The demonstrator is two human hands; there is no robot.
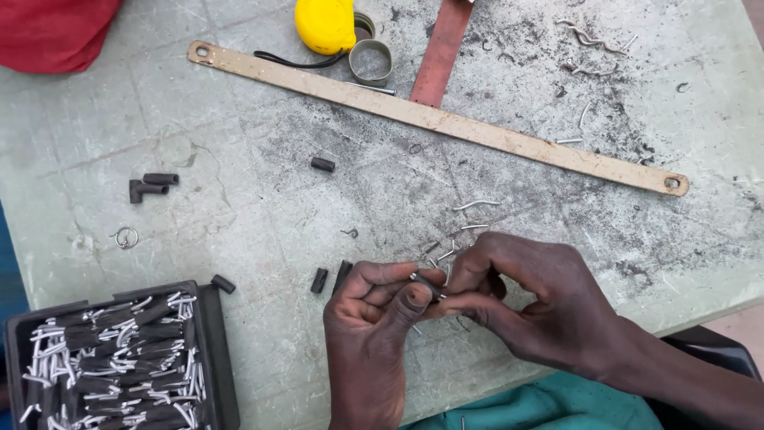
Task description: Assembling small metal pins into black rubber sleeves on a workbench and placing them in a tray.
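At 6 o'clock, left hand (pixel 374 306) and right hand (pixel 529 299) pinch one sleeve (pixel 426 284) with wire; tray (pixel 219 358) at 8 o'clock nearly full, few loose sleeves left.

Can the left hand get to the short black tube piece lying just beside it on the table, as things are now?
Probably yes. The short black tube piece lies on bare table just beside the left hand, with nothing between them. But both hands, the right hand too, are pinching a small sleeved wire part.
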